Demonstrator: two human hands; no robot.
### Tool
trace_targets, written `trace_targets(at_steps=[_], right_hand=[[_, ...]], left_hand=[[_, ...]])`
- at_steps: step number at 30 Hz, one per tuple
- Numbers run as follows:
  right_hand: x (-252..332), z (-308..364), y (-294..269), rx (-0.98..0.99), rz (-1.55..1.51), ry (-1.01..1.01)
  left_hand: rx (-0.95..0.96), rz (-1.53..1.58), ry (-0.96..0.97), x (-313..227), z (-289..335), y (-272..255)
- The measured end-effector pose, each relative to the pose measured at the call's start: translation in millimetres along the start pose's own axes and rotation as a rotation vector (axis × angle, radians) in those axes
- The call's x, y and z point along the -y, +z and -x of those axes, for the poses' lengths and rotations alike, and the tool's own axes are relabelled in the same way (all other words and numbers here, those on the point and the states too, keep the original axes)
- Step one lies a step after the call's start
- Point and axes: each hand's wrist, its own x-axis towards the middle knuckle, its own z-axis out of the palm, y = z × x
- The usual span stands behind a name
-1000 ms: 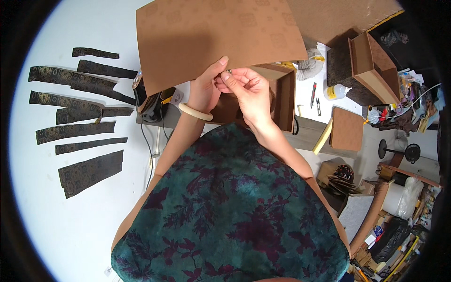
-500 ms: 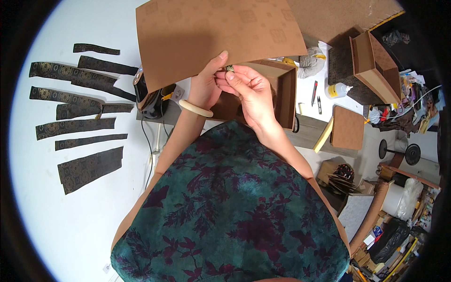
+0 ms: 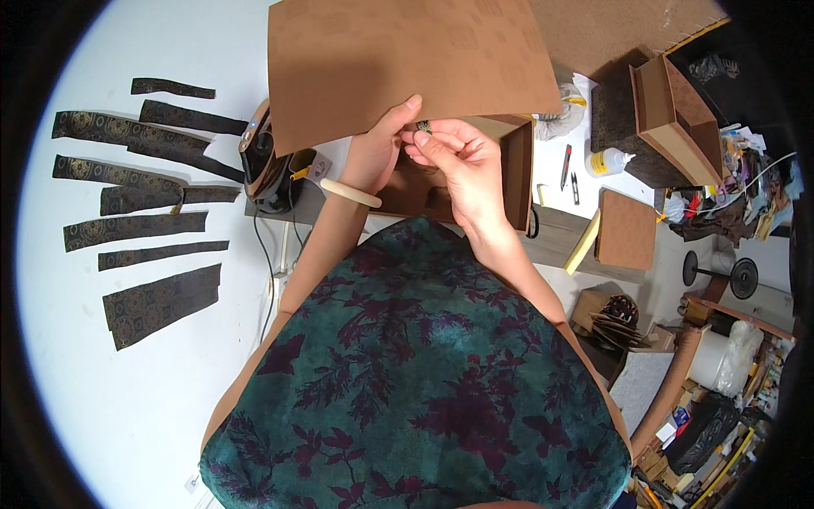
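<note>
My left hand (image 3: 377, 151) grips the lower edge of a large brown board (image 3: 407, 64), its thumb lying on the near face. The board has a faint tone-on-tone pattern and is held up and tilted. Close beside it, my right hand (image 3: 466, 165) pinches a small dark, gold-patterned piece (image 3: 423, 126) between thumb and fingers, right at the board's lower edge. Whether this piece is attached to the board I cannot tell. Below both hands is an open brown box (image 3: 524, 182), partly covered by the board and hands.
Dark patterned fabric strips (image 3: 136, 229) lie on the white surface at left, beside a dark appliance (image 3: 259, 157) with a cord. To the right are a glue bottle (image 3: 608, 162), a cutter (image 3: 565, 166), a brown panel (image 3: 627, 229) and another box (image 3: 678, 127).
The board has shifted to the right and its tilt has changed a little. My right hand and the small piece have moved slightly right; both hands keep their hold.
</note>
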Motion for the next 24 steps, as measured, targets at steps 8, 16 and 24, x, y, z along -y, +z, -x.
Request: trace_targets(at_steps=[8,16,24], right_hand=[[3,0,-11,-0.008,-0.021,0.054],[7,4,-18,-0.068,0.003,0.174],[-4,-7,-19,-0.134,0.014,0.187]], left_hand=[[0.006,0.03,0.018,3,-2,10],[0.01,0.054,0.025,12,-4,13],[-0.063,-0.031,0.173,8,-3,26]])
